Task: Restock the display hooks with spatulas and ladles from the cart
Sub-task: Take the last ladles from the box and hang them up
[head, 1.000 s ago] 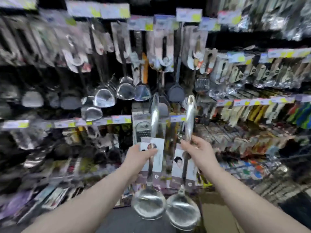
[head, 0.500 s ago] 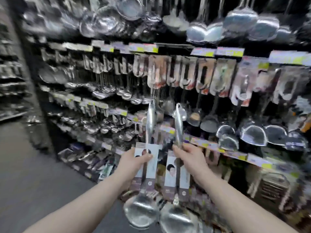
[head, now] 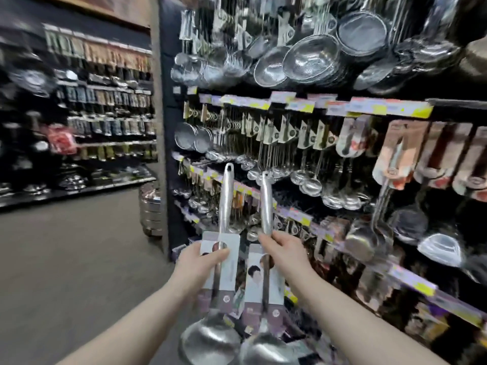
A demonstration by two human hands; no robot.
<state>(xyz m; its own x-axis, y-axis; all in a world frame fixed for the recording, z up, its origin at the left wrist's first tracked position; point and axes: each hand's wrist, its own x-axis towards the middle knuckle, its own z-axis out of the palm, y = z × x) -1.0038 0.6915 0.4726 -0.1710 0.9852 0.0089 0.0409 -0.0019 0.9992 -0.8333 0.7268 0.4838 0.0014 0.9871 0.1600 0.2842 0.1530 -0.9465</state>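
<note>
I hold two steel ladles upright, bowls down, each with a printed card sleeve on its handle. My left hand grips the left ladle at the card. My right hand grips the right ladle just above its card. Both handle tips point up at the display hooks, where rows of carded ladles and skimmers hang under yellow price tags. The two bowls sit side by side at the bottom of the view.
Steel strainers and colanders hang along the top row. Larger ladles hang at the right. A stack of steel pots stands on the floor at the shelf's end. Open aisle floor lies left, with another shelving wall behind.
The view has swung left along the shelving, from facing the hooks to showing the shelf's end and the aisle. Both hands keep the same hold on the two ladles.
</note>
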